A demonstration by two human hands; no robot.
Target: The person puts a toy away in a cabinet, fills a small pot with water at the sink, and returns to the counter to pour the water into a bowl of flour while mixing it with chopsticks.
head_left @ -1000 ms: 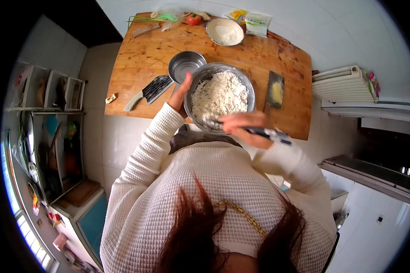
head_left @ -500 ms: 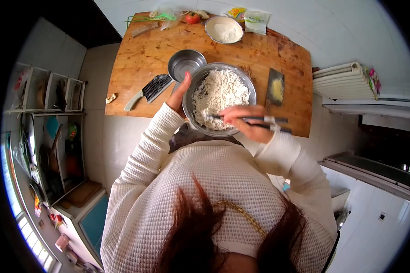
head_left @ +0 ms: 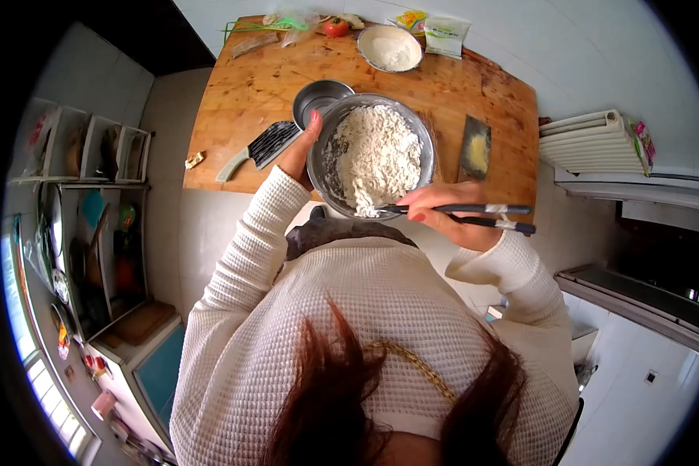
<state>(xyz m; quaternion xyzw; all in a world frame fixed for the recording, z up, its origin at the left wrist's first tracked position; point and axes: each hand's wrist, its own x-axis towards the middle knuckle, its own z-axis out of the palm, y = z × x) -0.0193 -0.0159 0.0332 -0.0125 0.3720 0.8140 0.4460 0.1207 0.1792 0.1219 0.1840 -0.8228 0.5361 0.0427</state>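
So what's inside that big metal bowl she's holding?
The big metal bowl holds clumpy white flour, with the chopsticks in the right hand dipping into it. The bowl's bottom is covered by the flour, so anything beneath is hidden.

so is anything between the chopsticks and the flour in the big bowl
Nothing visible. The right hand holds the chopsticks with their tips already in the flour at the near rim of the bowl. The left hand grips the bowl's left rim, clear of them.

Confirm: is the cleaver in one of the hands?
No. The cleaver lies on the wooden board, untouched, left of the left hand.
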